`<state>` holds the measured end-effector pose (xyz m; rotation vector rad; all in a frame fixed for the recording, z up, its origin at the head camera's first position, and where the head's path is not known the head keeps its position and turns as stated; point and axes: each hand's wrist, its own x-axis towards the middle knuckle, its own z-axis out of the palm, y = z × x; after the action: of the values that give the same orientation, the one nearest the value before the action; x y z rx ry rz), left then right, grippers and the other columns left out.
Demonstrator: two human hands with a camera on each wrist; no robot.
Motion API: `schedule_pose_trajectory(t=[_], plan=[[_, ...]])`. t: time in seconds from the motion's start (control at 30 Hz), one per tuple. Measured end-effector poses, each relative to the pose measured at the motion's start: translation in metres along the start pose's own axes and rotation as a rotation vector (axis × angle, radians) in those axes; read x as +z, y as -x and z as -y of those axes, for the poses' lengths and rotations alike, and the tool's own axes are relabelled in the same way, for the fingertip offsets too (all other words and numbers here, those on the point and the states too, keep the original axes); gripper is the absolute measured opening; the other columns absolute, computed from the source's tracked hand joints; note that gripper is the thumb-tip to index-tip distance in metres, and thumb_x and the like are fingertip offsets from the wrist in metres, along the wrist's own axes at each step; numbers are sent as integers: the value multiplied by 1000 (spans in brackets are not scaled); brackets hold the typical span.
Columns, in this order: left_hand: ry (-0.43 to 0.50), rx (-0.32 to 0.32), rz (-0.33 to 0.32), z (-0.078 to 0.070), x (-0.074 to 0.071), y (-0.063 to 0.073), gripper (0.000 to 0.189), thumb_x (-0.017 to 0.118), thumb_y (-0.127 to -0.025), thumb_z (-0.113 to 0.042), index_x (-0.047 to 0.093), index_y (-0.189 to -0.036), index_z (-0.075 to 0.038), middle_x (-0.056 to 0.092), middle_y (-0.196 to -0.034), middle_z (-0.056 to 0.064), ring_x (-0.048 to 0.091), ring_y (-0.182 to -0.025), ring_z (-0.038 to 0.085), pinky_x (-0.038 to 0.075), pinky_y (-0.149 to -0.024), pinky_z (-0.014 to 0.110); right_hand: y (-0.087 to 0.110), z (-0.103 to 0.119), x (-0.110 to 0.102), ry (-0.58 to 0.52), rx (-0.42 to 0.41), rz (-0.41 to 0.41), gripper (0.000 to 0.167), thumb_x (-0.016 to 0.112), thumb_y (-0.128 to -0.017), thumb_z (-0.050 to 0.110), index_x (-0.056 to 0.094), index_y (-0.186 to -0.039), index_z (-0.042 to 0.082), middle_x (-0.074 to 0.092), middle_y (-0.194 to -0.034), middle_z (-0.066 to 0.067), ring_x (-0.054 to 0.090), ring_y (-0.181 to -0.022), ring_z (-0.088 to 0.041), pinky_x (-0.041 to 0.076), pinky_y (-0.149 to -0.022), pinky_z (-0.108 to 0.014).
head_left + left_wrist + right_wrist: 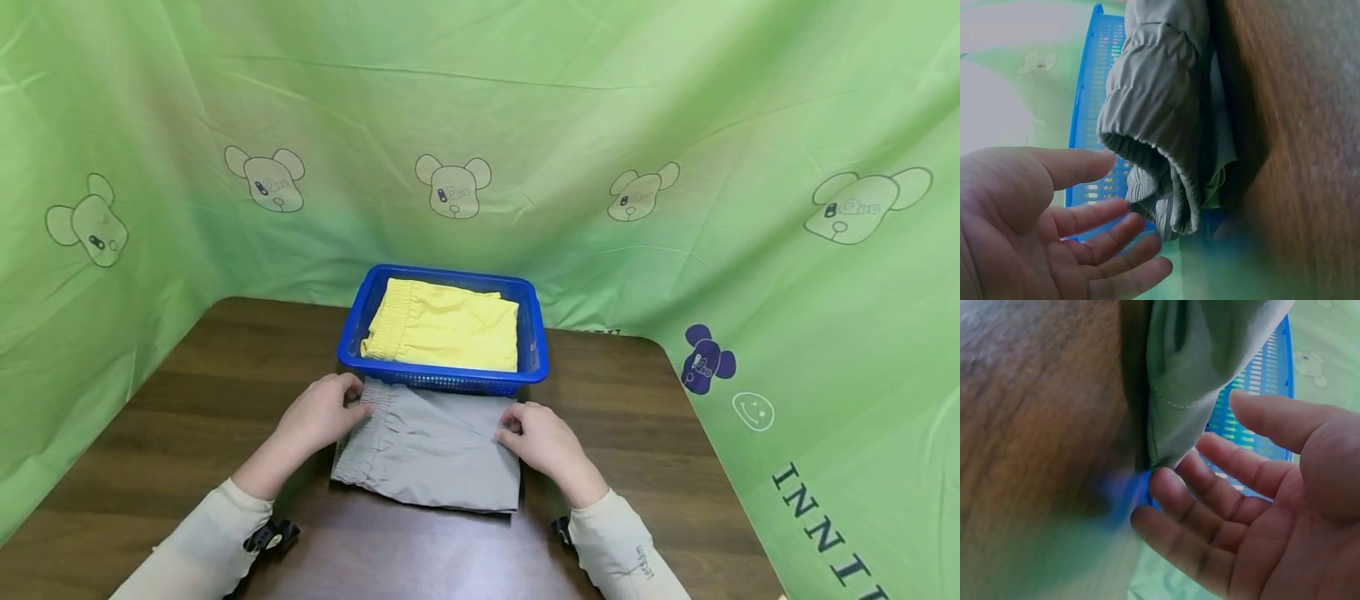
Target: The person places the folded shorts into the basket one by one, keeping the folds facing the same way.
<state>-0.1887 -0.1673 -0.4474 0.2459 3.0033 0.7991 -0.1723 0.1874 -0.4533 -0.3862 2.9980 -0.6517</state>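
Observation:
Folded grey shorts (pixel 442 450) with a gathered elastic waistband lie on the table, close in front of the blue basket. At the waistband end is my left hand (pixel 318 414); in the left wrist view its fingers (pixel 1107 215) are spread and loosely bent beside the waistband's opening. My right hand (pixel 551 442) is at the hem end. The right wrist view shows its fingertips (pixel 1169 487) by the hem (pixel 1179 425), with the thumb held apart; whether they touch the cloth I cannot tell. Neither hand grips the shorts.
Behind the shorts stands a blue plastic basket (pixel 532 329) holding a folded yellow garment (pixel 457 325) with an elastic waistband. A brown wooden table (pixel 225 400) carries everything. Green cloth (pixel 525 100) with printed bear heads hangs around the back and sides.

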Motion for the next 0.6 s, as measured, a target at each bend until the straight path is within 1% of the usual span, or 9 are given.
schedule_pose_trajectory(t=[0.13, 0.27, 0.37, 0.47, 0.6], plan=[[1, -50, 42, 3, -3, 0, 58, 72, -93, -44, 62, -129, 2, 68, -117, 18, 65, -107, 34, 54, -86, 53, 0, -1, -1, 3, 57, 2, 17, 78, -90, 31, 74, -99, 17, 65, -85, 5, 59, -79, -10, 52, -71, -34], [10, -94, 117, 3, -4, 2, 76, 68, -95, -49, 51, -139, 10, 62, -131, 30, 61, -120, 46, 52, -93, 60, 0, -1, -3, 11, 123, 18, 21, 78, -90, 33, 73, -102, 15, 67, -85, 4, 61, -77, -12, 52, -68, -36], [18, -124, 175, 3, -3, 3, 86, 67, -94, -53, 45, -143, 14, 55, -138, 35, 56, -126, 50, 49, -98, 62, 0, -1, -4, 20, 172, 33, 27, 76, -91, 35, 72, -104, 12, 67, -84, 2, 61, -75, -14, 50, -65, -36], [24, -127, 216, 4, -1, 3, 93, 68, -93, -57, 43, -142, 18, 55, -137, 37, 56, -126, 50, 50, -98, 61, 2, -1, -4, 27, 204, 54, 29, 75, -92, 38, 71, -101, 11, 65, -81, 1, 58, -72, -16, 47, -61, -35], [43, -120, 246, 6, 0, 4, 99, 69, -90, -62, 45, -138, 21, 57, -133, 38, 59, -122, 48, 51, -96, 59, 4, 0, -4, 30, 227, 85, 29, 73, -93, 40, 69, -92, 12, 63, -78, 0, 55, -68, -18, 42, -58, -34]])
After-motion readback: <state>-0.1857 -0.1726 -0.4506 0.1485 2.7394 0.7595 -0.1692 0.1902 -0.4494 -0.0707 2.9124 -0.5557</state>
